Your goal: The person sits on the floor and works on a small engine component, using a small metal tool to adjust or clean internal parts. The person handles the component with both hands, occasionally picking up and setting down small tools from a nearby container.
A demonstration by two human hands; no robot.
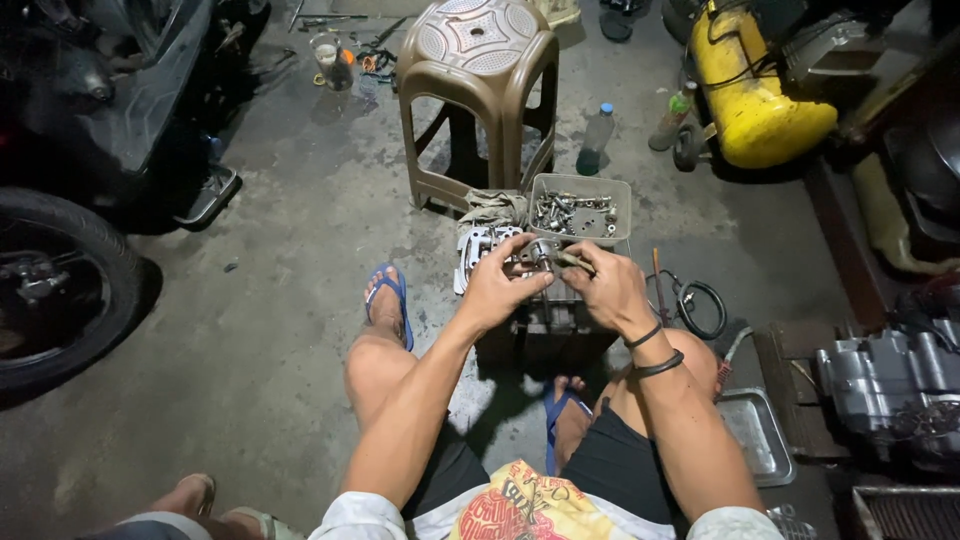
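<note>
Metal meets both our hands at once: we hold a small metal part (pixel 541 250) between them, just above a dark crate (pixel 548 330) that stands between our knees. Our left hand (pixel 497 285) curls its fingers and thumb around the near end of the part, pinching it. Our right hand (pixel 603 288) closes on the far end with thumb and forefinger pressed together on it, the other fingers folded beneath. We judge the part stiff and compact, heavy for its bulk, likely oily and so slippery; gripping it by the round body looks safest, not by any thin edge. Its long axis seems to run sideways from one hand to the other, roughly level, though its exact shape is too small to tell.

Just beyond our right hand sits a grey tray of bolts (pixel 579 207); beyond our left hand lie a ribbed metal casting (pixel 480 250) and a crumpled rag (pixel 493 207). Farther off stands a brown plastic stool (pixel 478 90). Outside our right wrist lies a looped black cable (pixel 700 305).
</note>
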